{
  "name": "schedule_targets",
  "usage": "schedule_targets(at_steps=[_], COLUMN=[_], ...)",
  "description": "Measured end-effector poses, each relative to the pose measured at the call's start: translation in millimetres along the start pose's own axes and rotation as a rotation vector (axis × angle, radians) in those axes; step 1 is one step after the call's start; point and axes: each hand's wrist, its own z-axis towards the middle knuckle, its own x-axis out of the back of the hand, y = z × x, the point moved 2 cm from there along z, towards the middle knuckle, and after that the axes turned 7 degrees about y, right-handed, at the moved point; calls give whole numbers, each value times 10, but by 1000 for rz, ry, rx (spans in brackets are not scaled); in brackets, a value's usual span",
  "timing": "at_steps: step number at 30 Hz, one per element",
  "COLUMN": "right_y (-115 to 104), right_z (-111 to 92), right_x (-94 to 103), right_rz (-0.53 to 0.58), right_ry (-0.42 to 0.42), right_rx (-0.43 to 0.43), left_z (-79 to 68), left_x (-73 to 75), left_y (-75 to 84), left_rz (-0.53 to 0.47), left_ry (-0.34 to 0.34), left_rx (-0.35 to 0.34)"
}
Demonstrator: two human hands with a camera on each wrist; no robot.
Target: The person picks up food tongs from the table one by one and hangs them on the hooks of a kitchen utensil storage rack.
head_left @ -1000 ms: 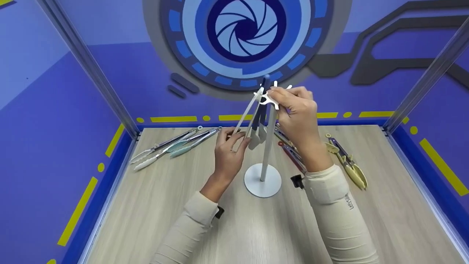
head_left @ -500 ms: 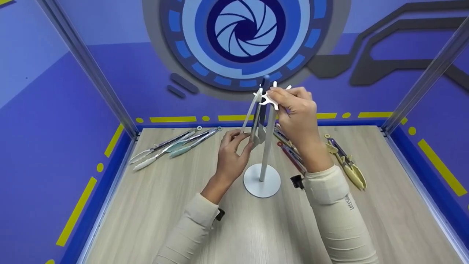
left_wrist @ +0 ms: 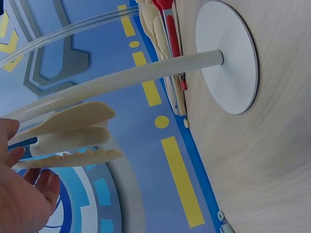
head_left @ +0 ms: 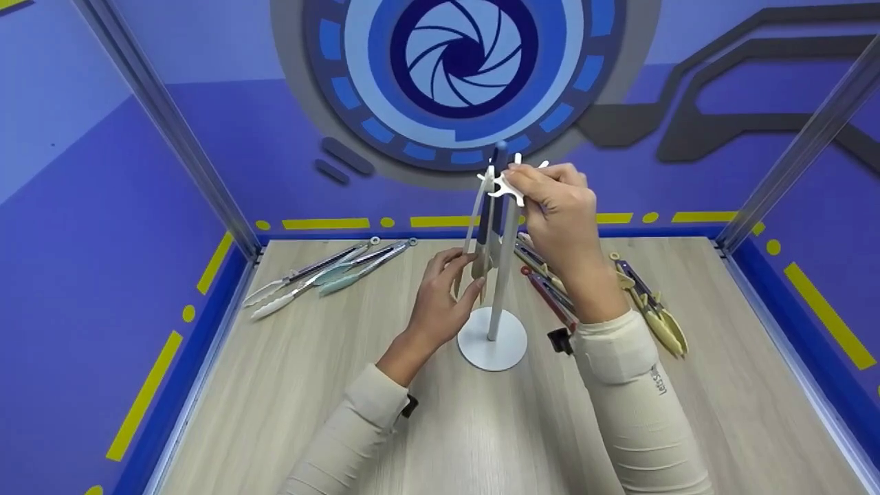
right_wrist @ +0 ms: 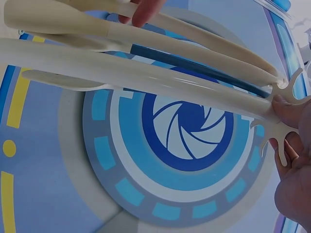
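A white stand (head_left: 504,275) with a round base (head_left: 492,354) rises from the table, topped by a hooked rack (head_left: 508,189). My right hand (head_left: 560,206) pinches that rack from the right, thumb on its top. A pair of pale tongs (head_left: 472,223) hangs down at the rack's left side. Around its lower arms curl the fingers and thumb of my left hand (head_left: 443,289); the left wrist view shows a scalloped tongs tip (left_wrist: 92,158) beside the fingers. Close behind hangs a dark-handled utensil (head_left: 496,210), whose pale end is partly hidden.
White tongs (head_left: 275,306) and light-blue tongs (head_left: 357,271) lie at the back left. Red-handled tongs (head_left: 546,292) lie behind the right wrist, with yellow tongs (head_left: 663,326) farther right. Blue panels (head_left: 206,137) enclose the table's back and sides.
My left hand has moved right and slightly down, toward the pole. The hanging tongs have swung in with it and their arms are closer together. My right hand has kept its place.
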Motion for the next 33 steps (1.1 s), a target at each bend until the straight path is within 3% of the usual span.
schedule_targets(at_steps=[13,28,33], right_y=[-9,96,204], right_z=[2,102,75], right_x=[2,223,237], right_rz=[6,30,69], right_ry=[-13,-279,-304], right_rx=[-2,59,152], left_z=[-126,-486,-549], left_x=[4,179,283], left_y=[-80,-277,-374], left_rz=[-37,-24,-32], left_ry=[21,58,96], left_rx=[-40,-3,20])
